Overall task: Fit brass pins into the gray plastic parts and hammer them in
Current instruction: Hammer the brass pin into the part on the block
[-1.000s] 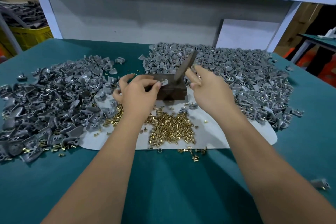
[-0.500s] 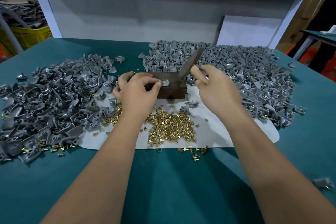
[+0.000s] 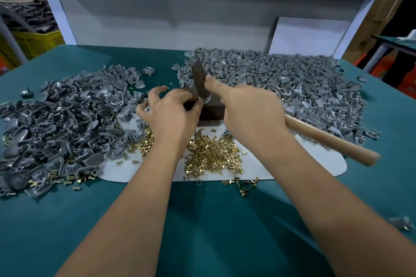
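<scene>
My left hand (image 3: 170,113) pinches a small gray plastic part (image 3: 205,101) on top of a dark block (image 3: 213,110). My right hand (image 3: 252,111) grips a hammer close to its dark metal head (image 3: 199,80), index finger stretched along it; the head's lower end touches the part. The wooden handle (image 3: 328,139) sticks out to the right behind my hand. A heap of brass pins (image 3: 213,156) lies on a white sheet (image 3: 319,159) just in front of the block.
A large pile of gray parts (image 3: 281,83) covers the right and back of the teal table (image 3: 202,220). Another darker pile (image 3: 58,123) lies on the left with pins scattered among it. One stray part (image 3: 399,222) sits near the right edge. A yellow crate (image 3: 36,41) stands off the table, far left.
The hammer head has swung down from a tilted, raised position onto the part on the block, and the wooden handle now shows to the right. My left hand stays on the part.
</scene>
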The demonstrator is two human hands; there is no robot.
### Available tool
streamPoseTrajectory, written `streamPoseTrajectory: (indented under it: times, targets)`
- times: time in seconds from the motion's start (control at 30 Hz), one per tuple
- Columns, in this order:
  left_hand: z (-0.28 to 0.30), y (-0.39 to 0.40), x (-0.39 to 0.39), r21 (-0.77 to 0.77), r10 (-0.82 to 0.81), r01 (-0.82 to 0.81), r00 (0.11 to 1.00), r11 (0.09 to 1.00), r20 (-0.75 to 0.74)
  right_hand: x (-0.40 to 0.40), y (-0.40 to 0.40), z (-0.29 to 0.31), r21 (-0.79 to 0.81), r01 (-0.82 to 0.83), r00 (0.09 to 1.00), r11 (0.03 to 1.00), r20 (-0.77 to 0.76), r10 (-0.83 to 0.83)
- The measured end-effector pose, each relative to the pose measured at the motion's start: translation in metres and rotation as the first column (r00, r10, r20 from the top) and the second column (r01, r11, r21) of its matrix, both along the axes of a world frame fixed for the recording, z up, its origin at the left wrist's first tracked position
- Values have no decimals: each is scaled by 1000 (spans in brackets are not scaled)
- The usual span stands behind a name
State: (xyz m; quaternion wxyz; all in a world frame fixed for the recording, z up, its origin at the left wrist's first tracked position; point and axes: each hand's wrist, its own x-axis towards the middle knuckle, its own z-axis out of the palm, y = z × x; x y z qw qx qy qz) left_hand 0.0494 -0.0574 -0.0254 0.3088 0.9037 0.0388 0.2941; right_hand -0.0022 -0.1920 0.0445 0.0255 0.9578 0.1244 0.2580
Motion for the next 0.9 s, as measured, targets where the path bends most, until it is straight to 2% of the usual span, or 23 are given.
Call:
streamPoseTrajectory:
  times: [0.07, 0.17, 0.27, 0.33, 0.5, 0.6, 0.67, 0.77, 0.83, 0.9]
  targets:
    - [0, -1, 0, 4, 9, -9, 1000, 1000, -1, 3, -2, 5, 5, 28, 999, 1000, -21, -28]
    - [-1, -2, 0, -24, 9, -9, 1000, 1000, -1, 2, 1, 9, 27, 57, 994, 998, 92, -59]
    - [0, -1, 0, -22, 1, -2, 1000, 1000, -28, 3, 7, 6, -55, 37, 999, 998, -10, -37]
    - [1, -1, 0, -18, -10, 9, 999, 1000, -37, 6, 8, 8, -53, 48, 998, 997, -45, -50]
    - [0, -2, -1, -14, 8, -8, 1000, 1000, -9, 9, 9, 9, 16, 75, 989, 997, 127, -76]
    - [-1, -1, -1, 2, 1, -1, 1000, 1000, -15, 14, 4, -3, -2, 25, 1000, 1000, -15, -25]
    - [-2, -1, 0, 0, 8, -8, 1000, 1000, -10, 17, -3, -1, 87, 26, 999, 996, -42, -23]
    - [-3, -1, 0, -48, -1, 1, 1000, 999, 0, 21, -15, 7, 341, 33, 999, 939, -1, -35]
    - [-3, 0, 0, -72, -24, 23, 1000, 997, -16, 23, -27, 8, 486, 65, 997, 871, -60, -41]
    - [-2, 0, 0, -95, -40, 36, 998, 995, -38, 23, -42, 4, 536, 141, 987, 832, -145, -74]
